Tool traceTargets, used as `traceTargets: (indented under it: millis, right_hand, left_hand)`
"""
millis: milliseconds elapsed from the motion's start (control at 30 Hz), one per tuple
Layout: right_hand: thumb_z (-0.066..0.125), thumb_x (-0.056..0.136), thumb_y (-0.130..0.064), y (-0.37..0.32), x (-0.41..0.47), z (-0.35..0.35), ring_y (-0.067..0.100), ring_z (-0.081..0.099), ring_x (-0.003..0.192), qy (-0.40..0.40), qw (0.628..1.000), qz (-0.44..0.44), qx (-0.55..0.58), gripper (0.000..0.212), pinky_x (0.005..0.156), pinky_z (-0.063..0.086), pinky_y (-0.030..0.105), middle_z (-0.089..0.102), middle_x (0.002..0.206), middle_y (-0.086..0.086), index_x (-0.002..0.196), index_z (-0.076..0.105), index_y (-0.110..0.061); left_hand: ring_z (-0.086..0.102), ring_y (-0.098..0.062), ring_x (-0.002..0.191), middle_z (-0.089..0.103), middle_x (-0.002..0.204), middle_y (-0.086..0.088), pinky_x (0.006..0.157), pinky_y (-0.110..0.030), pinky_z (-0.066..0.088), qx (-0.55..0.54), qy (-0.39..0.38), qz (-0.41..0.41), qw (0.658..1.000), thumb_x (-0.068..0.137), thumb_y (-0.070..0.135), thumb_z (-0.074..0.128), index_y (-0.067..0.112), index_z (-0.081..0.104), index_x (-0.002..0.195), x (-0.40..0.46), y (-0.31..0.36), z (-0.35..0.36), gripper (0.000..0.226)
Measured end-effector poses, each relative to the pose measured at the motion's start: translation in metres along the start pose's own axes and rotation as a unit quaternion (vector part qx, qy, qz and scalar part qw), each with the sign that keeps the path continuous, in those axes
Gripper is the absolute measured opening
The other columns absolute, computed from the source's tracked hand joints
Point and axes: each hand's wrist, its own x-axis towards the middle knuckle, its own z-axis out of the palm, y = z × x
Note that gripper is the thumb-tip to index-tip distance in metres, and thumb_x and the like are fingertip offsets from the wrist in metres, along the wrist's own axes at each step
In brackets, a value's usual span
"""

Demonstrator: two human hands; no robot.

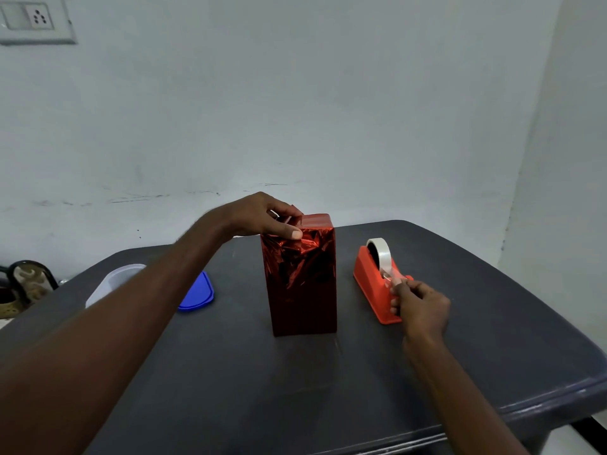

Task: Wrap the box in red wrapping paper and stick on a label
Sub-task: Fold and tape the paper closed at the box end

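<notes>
Box [302, 280]: stands upright, mid-table, fully in red foil; near face crumpled toward the top, smooth lower down.
Top fold: paper gathered at the upper left corner, looks unsealed — prob why it's being pinned.
L hand [262, 218]: draped over box top from the left, thumb pressed flat on the near face, fingers curled over the top edge, so it's clamping the fold & steadying the box w/ one grip.
R hand [418, 305]: at the dispenser's front, thumb + fingers pinching the tape end, rest of fingers curled in. Tape being drawn toward the person, I'd say, for that top flap.
Dispenser [377, 284]: orange, just right of box, not touching; close by so the free hand reaches it w/o letting the fold go.
Tape roll [381, 252]: clear/white, seated in dispenser.
Table [492, 339]: dark grey, box near centre.
Lid [198, 292]: blue, left of box, partly behind L forearm.
Tub [115, 282]: clear, far left, mostly cut off by the arm.
Hard to see: cutter blade hidden by R fingers; tape length pulled — can't tell. Box's back + far top edge out of view. No label visible anywhere.
Stage: wrapping near done, sealing in hand, label not yet on.
</notes>
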Motion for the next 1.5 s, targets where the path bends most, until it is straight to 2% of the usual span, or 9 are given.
traceTargets:
  millis: [133, 300, 400, 667, 833, 1000, 1200, 1367, 1500]
  right_hand:
    - [0.072, 0.090, -0.015, -0.034, 0.003, 0.006, 0.012, 0.050, 0.045, -0.038, 0.996, -0.073, -0.018, 0.014, 0.046, 0.045, 0.023, 0.064, 0.063, 0.010, 0.083, 0.074, -0.003]
    - [0.076, 0.087, -0.025, -0.089, -0.004, 0.039, 0.003, 0.044, 0.043, -0.154, 0.975, -0.154, -0.041, 0.022, 0.051, 0.035, 0.024, 0.056, 0.047, -0.011, 0.071, 0.072, -0.010]
    - [0.079, 0.084, -0.026, -0.118, -0.005, 0.062, 0.000, 0.046, 0.042, -0.204, 0.958, -0.189, -0.076, 0.024, 0.056, 0.037, 0.027, 0.064, 0.056, -0.010, 0.066, 0.072, -0.012]
    - [0.083, 0.077, -0.028, -0.158, -0.001, 0.117, 0.014, 0.064, 0.073, -0.305, 0.882, -0.229, -0.278, 0.021, 0.064, 0.045, 0.028, 0.073, 0.069, 0.000, 0.061, 0.075, -0.016]
    - [0.083, 0.074, -0.034, -0.158, -0.004, 0.141, 0.020, 0.068, 0.077, -0.299, 0.828, -0.247, -0.405, 0.018, 0.064, 0.049, 0.030, 0.072, 0.070, 0.000, 0.066, 0.076, -0.019]
    - [0.080, 0.069, -0.056, -0.160, -0.010, 0.145, 0.018, 0.058, 0.068, -0.231, 0.781, -0.265, -0.516, 0.045, 0.062, 0.040, 0.028, 0.063, 0.072, -0.001, 0.076, 0.065, -0.014]
    - [0.072, 0.078, -0.046, -0.146, 0.001, 0.133, 0.021, 0.055, 0.064, -0.208, 0.821, -0.225, -0.481, 0.040, 0.054, 0.033, 0.026, 0.058, 0.066, 0.003, 0.068, 0.058, -0.010]
    - [0.068, 0.088, -0.023, -0.136, 0.003, 0.125, 0.022, 0.063, 0.080, -0.303, 0.916, -0.039, -0.261, 0.025, 0.064, 0.050, 0.031, 0.069, 0.098, 0.016, 0.100, 0.067, -0.001]
    - [0.067, 0.092, -0.037, -0.134, -0.008, 0.126, 0.021, 0.063, 0.079, -0.357, 0.897, -0.007, -0.263, 0.032, 0.060, 0.042, 0.030, 0.067, 0.093, 0.009, 0.105, 0.064, -0.009]
  left_hand:
    - [0.061, 0.002, 0.101, 0.068, 0.121, 0.008, 0.072, -0.001, 0.043, 0.000, -0.004, 0.004, 1.000, 0.078, 0.032, 0.083, 0.028, 0.070, 0.123, 0.002, 0.006, 0.006, 0.047]
    - [0.060, -0.005, 0.111, 0.067, 0.123, 0.012, 0.092, -0.019, 0.046, -0.004, 0.002, 0.005, 1.000, 0.078, 0.033, 0.083, 0.027, 0.069, 0.125, -0.002, 0.001, 0.005, 0.050]
    - [0.060, -0.004, 0.109, 0.066, 0.123, 0.012, 0.095, -0.022, 0.047, 0.005, 0.001, 0.006, 1.000, 0.078, 0.036, 0.083, 0.029, 0.069, 0.125, -0.002, 0.002, 0.004, 0.050]
    - [0.065, -0.010, 0.105, 0.071, 0.114, 0.006, 0.094, -0.025, 0.050, -0.001, 0.008, -0.001, 1.000, 0.077, 0.035, 0.084, 0.027, 0.071, 0.122, -0.004, -0.003, 0.001, 0.048]
    - [0.068, -0.017, 0.104, 0.073, 0.108, 0.000, 0.100, -0.037, 0.051, -0.009, 0.011, 0.010, 1.000, 0.076, 0.035, 0.085, 0.023, 0.075, 0.111, -0.004, -0.006, -0.001, 0.038]
    - [0.067, -0.011, 0.106, 0.074, 0.109, 0.005, 0.103, -0.036, 0.050, -0.016, 0.004, 0.010, 1.000, 0.076, 0.033, 0.085, 0.025, 0.074, 0.113, -0.006, -0.007, -0.001, 0.039]
    - [0.061, -0.007, 0.115, 0.068, 0.121, 0.012, 0.106, -0.035, 0.047, 0.003, 0.018, -0.003, 1.000, 0.064, 0.053, 0.085, 0.035, 0.070, 0.121, 0.001, -0.011, 0.000, 0.062]
    - [0.057, -0.008, 0.116, 0.064, 0.130, 0.009, 0.100, -0.026, 0.044, -0.016, 0.016, -0.006, 1.000, 0.074, 0.037, 0.085, 0.026, 0.067, 0.128, -0.002, -0.010, 0.000, 0.058]
    - [0.064, -0.010, 0.112, 0.070, 0.121, 0.007, 0.104, -0.032, 0.049, -0.035, 0.020, 0.001, 0.999, 0.073, 0.033, 0.087, 0.028, 0.072, 0.120, -0.003, -0.010, -0.001, 0.049]
